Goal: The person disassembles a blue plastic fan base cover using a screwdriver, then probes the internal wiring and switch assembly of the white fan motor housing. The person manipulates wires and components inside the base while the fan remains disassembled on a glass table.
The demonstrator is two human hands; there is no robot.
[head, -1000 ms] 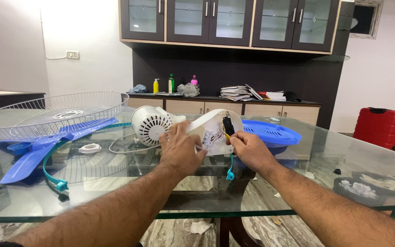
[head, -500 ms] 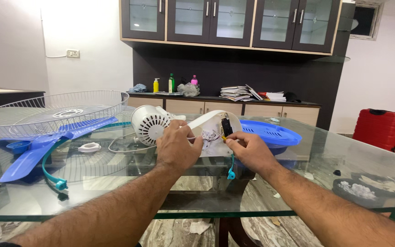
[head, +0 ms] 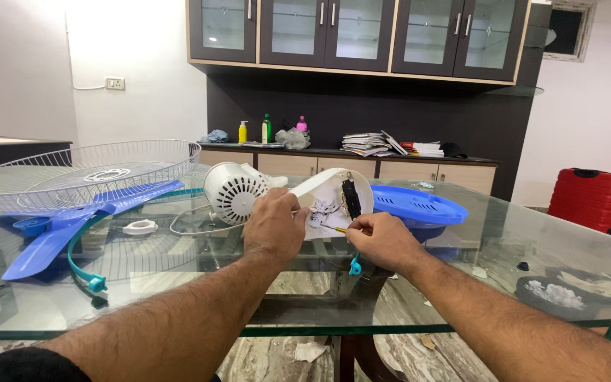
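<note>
On the glass tabletop [head: 461, 283], the left hand [head: 274, 226] is closed around the white fan housing [head: 330, 201], gripping its near edge and holding it tilted so the open inside with its wires and a black part faces the person. The right hand [head: 383, 240] is pinched shut on a thin yellow-handled tool [head: 339, 229], whose tip points into the housing's wiring. The housing is joined to the white vented motor [head: 235, 191] just to the left. Behind the right hand lies a blue round base [head: 419, 205]. To the far left, a white wire guard [head: 79, 173] sits over blue fan blades [head: 72, 219], with a teal rim strip [head: 83, 262] curling near them. On the rear counter stand a yellow bottle [head: 242, 132], a green bottle [head: 267, 129] and a pink-capped one [head: 301, 125], beside a stack of papers [head: 373, 143]. A red suitcase [head: 592, 198] stands by the right wall.
</note>
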